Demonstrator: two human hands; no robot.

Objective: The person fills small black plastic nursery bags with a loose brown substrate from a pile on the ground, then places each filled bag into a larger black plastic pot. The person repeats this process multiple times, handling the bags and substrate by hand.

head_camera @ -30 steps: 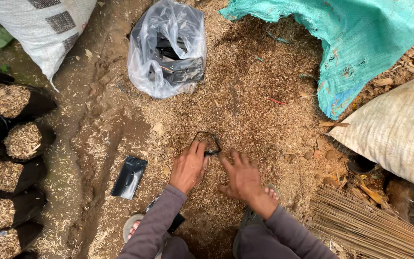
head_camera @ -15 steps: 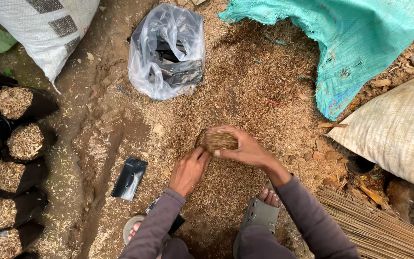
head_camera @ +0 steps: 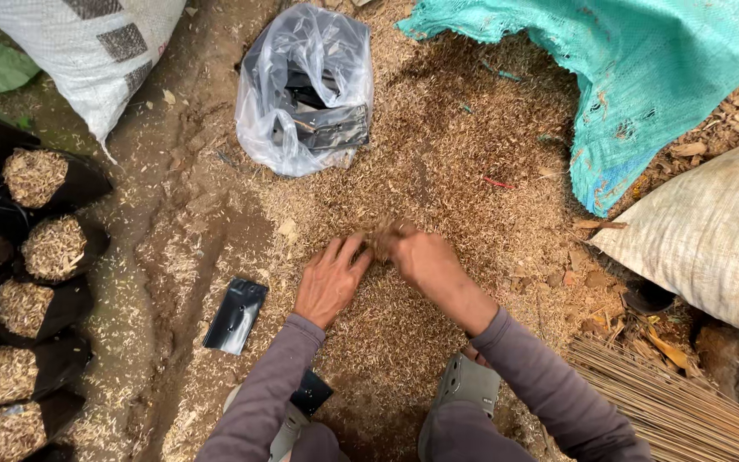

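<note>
Head view: left hand (head_camera: 328, 282) lies fingers spread on husks (head_camera: 438, 171); right hand (head_camera: 421, 258) apparently cups a husk clump (head_camera: 384, 229).

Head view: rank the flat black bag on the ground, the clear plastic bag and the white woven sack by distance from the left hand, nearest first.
1. Flat black bag: lying on the ground just left of the left hand.
2. Clear plastic bag: beyond the hand, at the far edge of the husk pile.
3. White woven sack: farthest, top-left corner.
</note>
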